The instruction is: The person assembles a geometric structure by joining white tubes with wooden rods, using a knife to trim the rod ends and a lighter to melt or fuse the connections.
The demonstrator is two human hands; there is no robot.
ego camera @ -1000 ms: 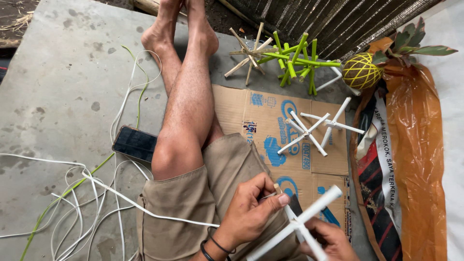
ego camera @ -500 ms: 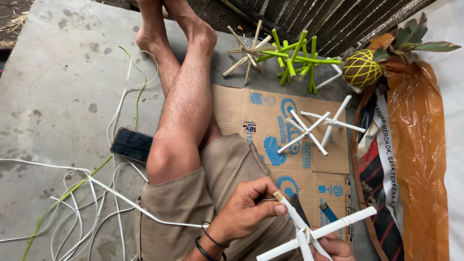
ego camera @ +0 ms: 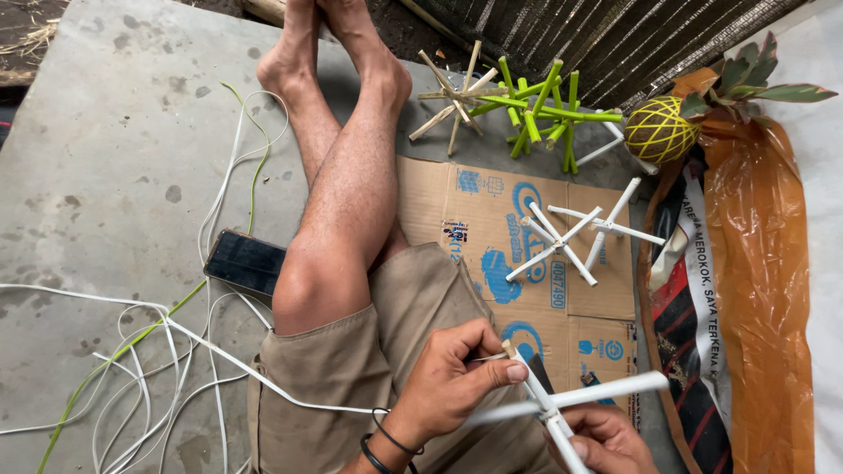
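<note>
My left hand [ego camera: 457,379] pinches a thin white strip against the middle of a white crossed-stick frame [ego camera: 562,402] low in the head view. My right hand [ego camera: 606,439] grips the frame's lower stick from below at the bottom edge. The white strip trails left from my left hand across my lap. Two finished white stick stars [ego camera: 580,233] lie on the flattened cardboard [ego camera: 465,197] beyond my hands.
Green stick stars [ego camera: 544,114] and a tan one [ego camera: 452,92] lie at the far side. A yellow woven ball [ego camera: 659,130] sits by an orange plastic bag [ego camera: 755,290]. A phone [ego camera: 246,262] and loose white and green strips [ego camera: 158,351] lie on the concrete at left.
The white frame has turned in my hands, its long stick swinging from steeply tilted to nearly level. My left hand has shifted a little right onto its centre.
</note>
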